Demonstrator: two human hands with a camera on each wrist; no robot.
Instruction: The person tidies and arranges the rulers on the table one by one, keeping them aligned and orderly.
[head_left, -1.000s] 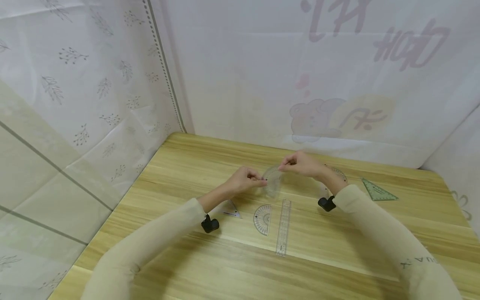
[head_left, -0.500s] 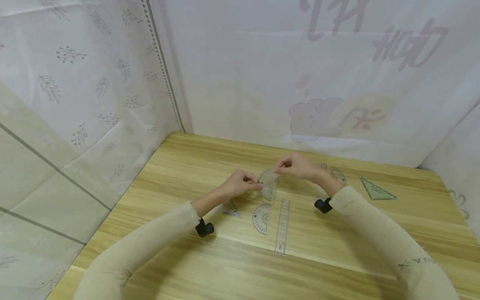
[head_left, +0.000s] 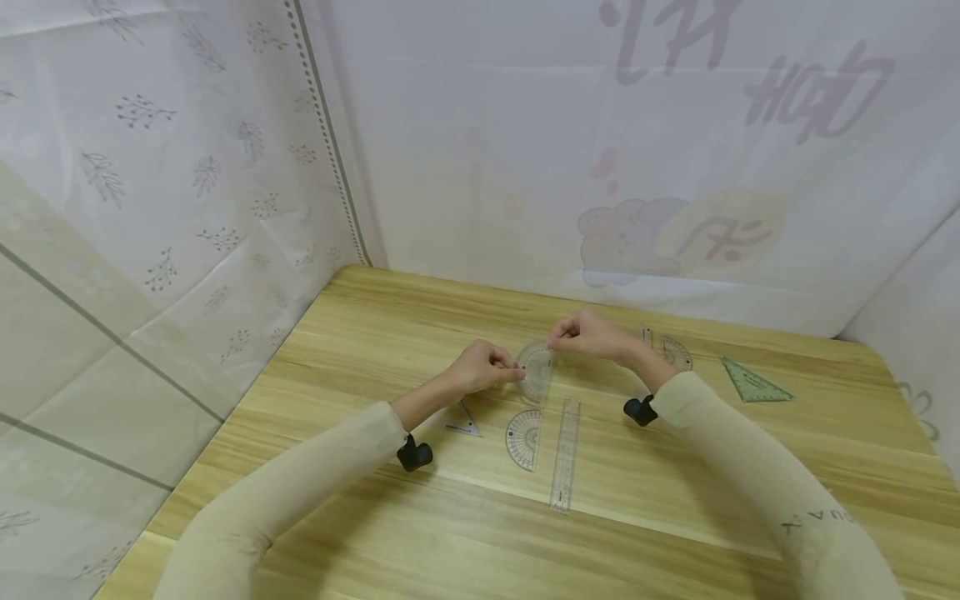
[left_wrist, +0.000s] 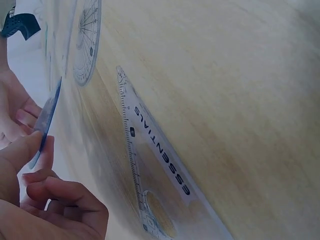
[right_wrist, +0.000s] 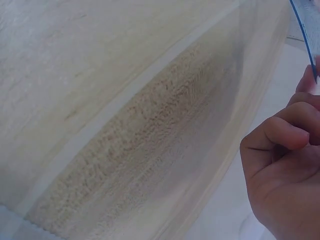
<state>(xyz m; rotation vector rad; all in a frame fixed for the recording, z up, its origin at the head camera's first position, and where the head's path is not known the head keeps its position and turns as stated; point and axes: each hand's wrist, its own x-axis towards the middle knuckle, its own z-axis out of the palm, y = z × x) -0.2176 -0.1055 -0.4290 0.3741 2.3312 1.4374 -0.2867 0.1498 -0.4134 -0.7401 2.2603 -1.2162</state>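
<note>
A clear protractor (head_left: 536,379) is held up over the wooden table between my two hands, its curved side toward the left. My left hand (head_left: 480,368) pinches its curved edge between thumb and finger. At the upper corner, my right hand (head_left: 588,334) pinches it as well. Seen from the left wrist, the protractor (left_wrist: 48,116) is nearly edge-on. Only a blue-edged strip of the protractor (right_wrist: 306,31) shows in the right wrist view. Just below it on the table lie a second protractor (head_left: 524,440) and a clear straight ruler (head_left: 566,454).
Under my left forearm lies a clear set square (left_wrist: 165,160) marked ESSENTIALS, partly hidden in the head view. Beyond my right wrist are another protractor (head_left: 677,353) and a partly covered clear ruler (head_left: 647,336). Farther right lies a green set square (head_left: 753,382). Curtains stand behind the table (head_left: 420,542).
The held protractor has turned to show its face to the head camera and shifted slightly left. My right hand has moved a little left with it; both hands keep their pinch.
</note>
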